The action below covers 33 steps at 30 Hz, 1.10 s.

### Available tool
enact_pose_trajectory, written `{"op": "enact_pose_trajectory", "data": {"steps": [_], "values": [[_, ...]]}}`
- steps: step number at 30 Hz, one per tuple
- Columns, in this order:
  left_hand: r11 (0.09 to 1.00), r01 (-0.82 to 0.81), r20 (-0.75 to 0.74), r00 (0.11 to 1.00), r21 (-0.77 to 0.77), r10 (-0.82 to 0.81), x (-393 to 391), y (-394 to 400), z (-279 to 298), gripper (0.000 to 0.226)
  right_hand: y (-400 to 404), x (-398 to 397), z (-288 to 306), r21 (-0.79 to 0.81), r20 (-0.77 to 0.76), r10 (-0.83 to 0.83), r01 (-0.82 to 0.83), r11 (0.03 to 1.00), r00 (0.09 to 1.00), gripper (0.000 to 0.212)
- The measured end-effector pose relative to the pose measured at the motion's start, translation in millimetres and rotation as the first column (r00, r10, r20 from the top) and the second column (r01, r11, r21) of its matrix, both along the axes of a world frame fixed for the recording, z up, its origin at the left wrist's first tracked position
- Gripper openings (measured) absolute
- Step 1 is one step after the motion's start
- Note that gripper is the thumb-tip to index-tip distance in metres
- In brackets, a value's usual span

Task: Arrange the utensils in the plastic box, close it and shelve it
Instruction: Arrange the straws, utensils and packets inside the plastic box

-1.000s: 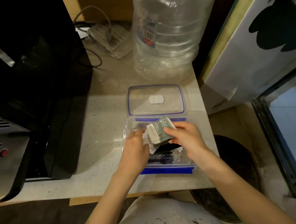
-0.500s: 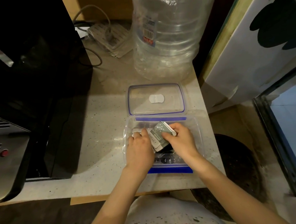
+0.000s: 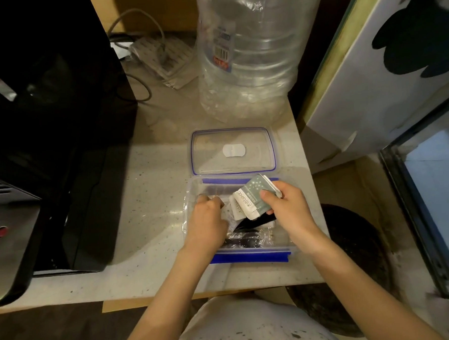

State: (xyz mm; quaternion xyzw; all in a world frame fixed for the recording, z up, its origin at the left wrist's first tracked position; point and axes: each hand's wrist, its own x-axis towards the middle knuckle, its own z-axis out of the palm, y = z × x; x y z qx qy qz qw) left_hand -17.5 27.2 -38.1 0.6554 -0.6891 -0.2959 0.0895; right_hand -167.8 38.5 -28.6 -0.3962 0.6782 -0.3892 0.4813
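Observation:
A clear plastic box [image 3: 249, 256] with blue clips stands open near the counter's front edge. Its clear lid [image 3: 232, 151] lies flat just behind it. My right hand [image 3: 289, 213] grips a few grey-green and white sachets [image 3: 254, 198] above the box's middle. My left hand [image 3: 208, 223] reaches into the box's left side, fingers curled on something I cannot make out. Black plastic cutlery in clear wrap [image 3: 245, 241] lies at the bottom of the box, partly hidden by both hands.
A black appliance [image 3: 44, 128] fills the counter's left side. A large clear water bottle [image 3: 250, 50] stands behind the lid. A power strip with cables [image 3: 163, 55] lies at the back. A white cabinet [image 3: 383, 81] and a glass tank [image 3: 435, 196] border the right.
My right hand pushed the sachets down into the box, then lifted them again and shifted right. My left hand stayed inside the box's left side.

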Motion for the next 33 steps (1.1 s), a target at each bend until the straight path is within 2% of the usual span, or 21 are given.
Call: {"op": "enact_pose_trajectory", "data": {"steps": [3,5,9,11,15,20,23,25,28,33], "values": [[0.996,-0.012,-0.072,0.997,-0.089,0.006,4.3,3.7,10.6,0.014,0.7,-3.5,6.4,-0.009,0.061,-0.005,0.005,1.0,0.998,0.018],[0.986,-0.032,-0.096,0.995,-0.162,0.017,7.8,8.9,20.0,0.017,1.3,-3.0,8.3,-0.011,0.085,-0.006,0.007,1.0,0.996,0.021],[0.899,-0.129,-0.12,0.989,-0.418,0.086,15.9,11.2,30.9,0.012,1.9,2.1,3.9,0.034,0.141,-0.063,0.059,0.998,0.988,0.014],[0.871,-0.085,-0.129,0.991,-0.485,0.025,16.9,11.7,29.9,0.005,2.3,7.0,1.6,0.08,0.165,-0.06,0.047,0.996,0.985,0.013],[0.862,0.145,-0.066,0.977,-0.485,-0.201,11.7,19.1,19.5,0.013,0.4,14.7,-1.0,0.164,0.221,-0.071,0.034,0.986,0.973,0.019],[0.87,0.271,-0.001,0.954,-0.412,-0.298,5.6,16.2,0.8,0.006,-0.5,15.4,-2.5,0.279,0.355,-0.152,0.051,0.959,0.923,0.021],[0.872,0.307,0.013,0.945,-0.382,-0.327,2.3,15.6,-1.0,0.006,-1.3,13.8,-3.6,0.312,0.384,-0.17,0.045,0.949,0.908,0.021],[0.871,0.306,0.0,0.944,-0.384,-0.331,0.6,15.1,-1.4,0.007,-1.8,12.7,-3.0,0.298,0.372,-0.136,0.021,0.954,0.918,0.018],[0.892,0.273,-0.08,0.944,-0.362,-0.321,-0.8,14.5,1.4,0.01,0.9,11.9,-2.0,0.206,0.282,0.012,-0.073,0.976,0.959,0.012],[0.946,-0.001,-0.335,0.935,-0.326,-0.114,5.6,9.0,8.4,0.023,0.0,6.3,2.3,-0.003,0.004,0.201,-0.201,0.98,0.98,0.026]]}}
